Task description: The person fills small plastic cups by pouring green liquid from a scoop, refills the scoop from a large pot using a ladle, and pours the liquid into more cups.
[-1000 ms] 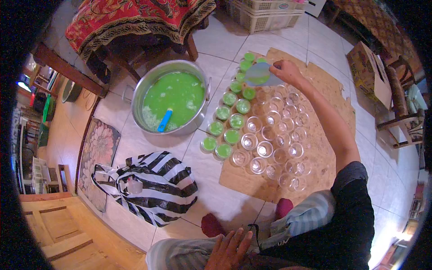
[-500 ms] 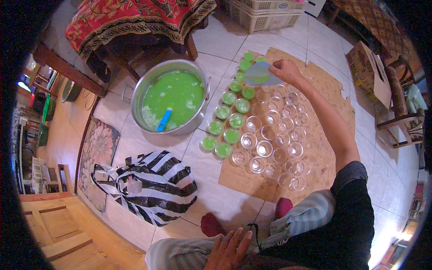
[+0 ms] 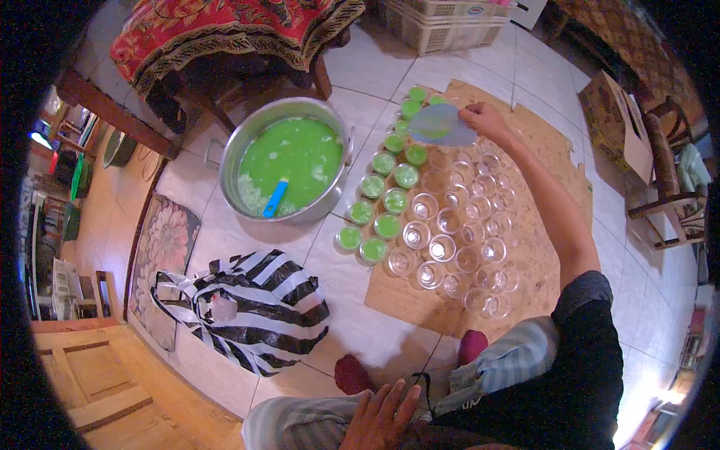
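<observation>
My right hand [image 3: 484, 121] is closed on the right end of a translucent bluish plastic jug [image 3: 450, 129], which has green liquid in it. The jug is held tilted over the far end of the cups, hiding some of them. Two rows of clear plastic cups hold green liquid, such as this filled cup [image 3: 406, 176]. To their right stand many clear cups with no green in them, like this unfilled cup [image 3: 441, 247]. Fingers spread, my left hand [image 3: 384, 417] lies flat on my thigh, holding nothing.
A large metal pot [image 3: 341, 180] of green liquid stands left of the cups, with a blue handle [image 3: 275, 199] sticking out. Cardboard [image 3: 405, 304] lies under the unfilled cups. A black-and-white striped bag [image 3: 262, 315] sits nearer me. Plastic crates [image 3: 457, 34] stand at the back.
The jug and my right hand have shifted slightly to the right, and the jug's face shows broader. My left hand stays put on my thigh.
</observation>
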Motion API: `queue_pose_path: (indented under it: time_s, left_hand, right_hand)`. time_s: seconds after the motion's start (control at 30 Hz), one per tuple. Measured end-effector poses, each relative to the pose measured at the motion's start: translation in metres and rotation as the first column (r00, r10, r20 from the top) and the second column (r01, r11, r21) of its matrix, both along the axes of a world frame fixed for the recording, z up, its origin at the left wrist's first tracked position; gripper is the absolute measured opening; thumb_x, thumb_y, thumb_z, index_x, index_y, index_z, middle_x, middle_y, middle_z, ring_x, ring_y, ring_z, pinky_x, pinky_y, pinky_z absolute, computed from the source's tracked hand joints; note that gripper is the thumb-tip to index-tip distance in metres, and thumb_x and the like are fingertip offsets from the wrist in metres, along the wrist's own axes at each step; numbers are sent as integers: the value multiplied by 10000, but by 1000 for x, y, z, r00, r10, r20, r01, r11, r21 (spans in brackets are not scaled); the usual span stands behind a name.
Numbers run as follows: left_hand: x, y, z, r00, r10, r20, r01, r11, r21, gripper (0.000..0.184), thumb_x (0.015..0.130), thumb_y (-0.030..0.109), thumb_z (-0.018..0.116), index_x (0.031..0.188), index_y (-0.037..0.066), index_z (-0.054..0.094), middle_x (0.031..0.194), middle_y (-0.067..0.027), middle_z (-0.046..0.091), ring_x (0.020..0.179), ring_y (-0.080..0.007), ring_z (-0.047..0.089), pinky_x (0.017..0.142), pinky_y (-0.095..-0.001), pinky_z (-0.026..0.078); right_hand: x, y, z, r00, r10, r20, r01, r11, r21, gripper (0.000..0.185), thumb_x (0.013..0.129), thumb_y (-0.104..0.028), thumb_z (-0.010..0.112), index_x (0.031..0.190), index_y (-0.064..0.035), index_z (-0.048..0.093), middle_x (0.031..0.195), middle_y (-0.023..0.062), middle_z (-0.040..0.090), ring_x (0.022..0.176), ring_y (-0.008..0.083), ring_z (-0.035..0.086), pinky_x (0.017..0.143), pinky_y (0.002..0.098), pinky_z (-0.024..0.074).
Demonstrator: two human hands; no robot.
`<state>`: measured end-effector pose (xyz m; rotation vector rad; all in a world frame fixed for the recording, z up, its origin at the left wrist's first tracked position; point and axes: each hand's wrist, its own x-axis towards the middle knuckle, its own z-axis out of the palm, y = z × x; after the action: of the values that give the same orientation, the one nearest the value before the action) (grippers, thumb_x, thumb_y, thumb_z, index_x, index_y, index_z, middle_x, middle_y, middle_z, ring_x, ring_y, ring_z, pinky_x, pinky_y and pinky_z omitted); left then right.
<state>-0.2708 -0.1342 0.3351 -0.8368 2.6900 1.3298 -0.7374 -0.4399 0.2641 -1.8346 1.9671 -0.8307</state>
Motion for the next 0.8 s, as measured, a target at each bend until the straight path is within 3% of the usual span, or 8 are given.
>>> queue_pose_path:
  time_s: [0.13, 0.23, 0.33, 0.43, 0.63, 0.73, 0.8]
  left_hand:
    - [5, -3, -4, 999, -33, -14, 33, 999, 0, 506, 875, 199, 454, 1353, 92, 327, 1336, -196, 364, 1205, -349, 387, 1005, -463, 307]
    - [7, -5, -6, 998, -58, -25, 58, 998, -2, 499, 876, 195, 454, 1348, 89, 334, 1326, -191, 373, 1194, -343, 394, 998, -457, 313]
    - [10, -8, -7, 996, -84, -35, 84, 996, -4, 491, 876, 190, 454, 1343, 87, 341, 1317, -186, 382, 1183, -336, 401, 990, -450, 319]
    - [12, -12, -8, 993, -110, -42, 110, 994, -7, 484, 877, 186, 454, 1338, 85, 348, 1307, -182, 390, 1172, -330, 408, 982, -444, 325]
    - [17, -17, -5, 986, -160, -55, 159, 987, -9, 469, 878, 177, 454, 1328, 80, 362, 1288, -173, 408, 1150, -317, 422, 967, -431, 337]
    - [20, -21, -4, 981, -182, -64, 182, 983, -10, 462, 879, 173, 454, 1323, 78, 369, 1279, -168, 417, 1139, -310, 430, 960, -425, 343]
    - [21, -23, -3, 978, -196, -70, 196, 981, -10, 457, 880, 170, 455, 1320, 76, 374, 1273, -165, 423, 1132, -306, 434, 954, -420, 347]
  right_hand:
    - [-34, -7, -29, 966, -59, 251, 61, 998, 3, 325, 809, -325, 536, 670, -38, 600, 591, 5, 526, 534, 113, 512, 498, 267, 437]
    - [-31, -3, -17, 951, -39, 307, 54, 998, -39, 323, 824, -312, 533, 624, -60, 558, 569, 1, 501, 517, 95, 491, 482, 261, 423]
    - [-30, -8, -9, 944, -113, 310, 106, 994, 38, 317, 825, -306, 533, 635, -56, 574, 563, -1, 499, 514, 89, 485, 476, 258, 415]
    - [-31, -26, -10, 953, -213, 217, 178, 970, 166, 345, 801, -345, 541, 681, -29, 611, 582, 24, 544, 539, 115, 520, 502, 280, 430]
    - [-22, -51, -10, 958, -146, -246, 172, 981, 86, 456, 734, -434, 546, 889, -23, 668, 773, 141, 656, 680, 275, 618, 655, 370, 480]
    - [-16, -59, -16, 926, -171, -338, 181, 983, -1, 443, 733, -428, 537, 894, -39, 676, 831, 182, 654, 761, 339, 623, 715, 393, 483]
    - [-14, -61, -15, 921, -162, -355, 191, 980, 50, 435, 733, -426, 538, 891, -47, 679, 852, 192, 651, 803, 351, 620, 743, 401, 481]
